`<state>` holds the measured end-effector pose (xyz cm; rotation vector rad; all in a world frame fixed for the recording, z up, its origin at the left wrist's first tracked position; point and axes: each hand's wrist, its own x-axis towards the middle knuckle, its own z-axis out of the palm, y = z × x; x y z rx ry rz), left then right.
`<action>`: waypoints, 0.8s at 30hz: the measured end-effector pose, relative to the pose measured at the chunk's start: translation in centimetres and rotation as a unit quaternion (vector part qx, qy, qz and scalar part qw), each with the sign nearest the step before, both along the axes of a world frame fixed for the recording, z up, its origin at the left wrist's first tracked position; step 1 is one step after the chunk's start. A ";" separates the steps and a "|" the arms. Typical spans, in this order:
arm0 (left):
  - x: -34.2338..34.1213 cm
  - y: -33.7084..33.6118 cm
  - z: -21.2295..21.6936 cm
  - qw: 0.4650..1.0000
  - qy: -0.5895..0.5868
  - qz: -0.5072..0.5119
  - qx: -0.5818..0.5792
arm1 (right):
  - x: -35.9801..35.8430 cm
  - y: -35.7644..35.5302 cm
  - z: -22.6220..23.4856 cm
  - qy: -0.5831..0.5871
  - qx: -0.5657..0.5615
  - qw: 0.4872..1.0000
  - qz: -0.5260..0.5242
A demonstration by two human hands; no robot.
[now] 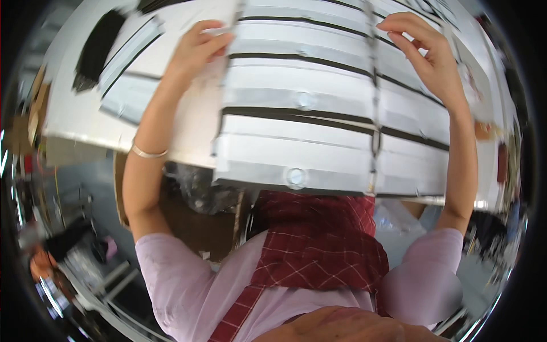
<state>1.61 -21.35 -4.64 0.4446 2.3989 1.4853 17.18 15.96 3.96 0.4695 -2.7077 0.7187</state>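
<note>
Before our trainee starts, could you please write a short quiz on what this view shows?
1. Which of the person's forearms wears the bracelet?
2. True or false: the dark bundle lies on the white table, to the left of the left hand.
3. What shows on the pale panel nearest the red apron?
A) a green ribbon
B) a round, clear disc
C) a wooden handle

Key:
1. The left forearm.
2. True.
3. B.

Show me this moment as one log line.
Left hand: beside white panels, grip unclear; Right hand: over panels, grip unclear; Rest: black bundle, white table
</note>
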 end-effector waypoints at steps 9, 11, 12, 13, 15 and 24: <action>-0.3 0.0 2.3 0.993 -0.108 -0.006 -0.043 | 22.5 20.3 -3.1 0.097 -0.023 0.922 -0.374; -0.9 -0.2 2.0 0.989 -0.145 -0.013 -0.008 | 27.6 23.2 -5.2 0.039 0.058 0.891 -0.449; -1.0 -0.5 2.0 0.989 -0.146 -0.002 -0.003 | 28.9 23.6 -5.8 0.010 0.095 0.873 -0.478; -1.1 -0.8 1.9 0.989 -0.147 0.010 0.001 | 29.8 24.0 -6.5 -0.010 0.044 0.863 -0.504; -1.4 -0.5 1.6 0.989 -0.149 0.023 0.000 | 30.7 23.9 -7.3 -0.048 -0.057 0.831 -0.551; -1.5 -0.5 1.1 0.988 -0.146 0.052 0.004 | 25.4 25.8 -11.3 -0.022 -0.005 0.811 -0.585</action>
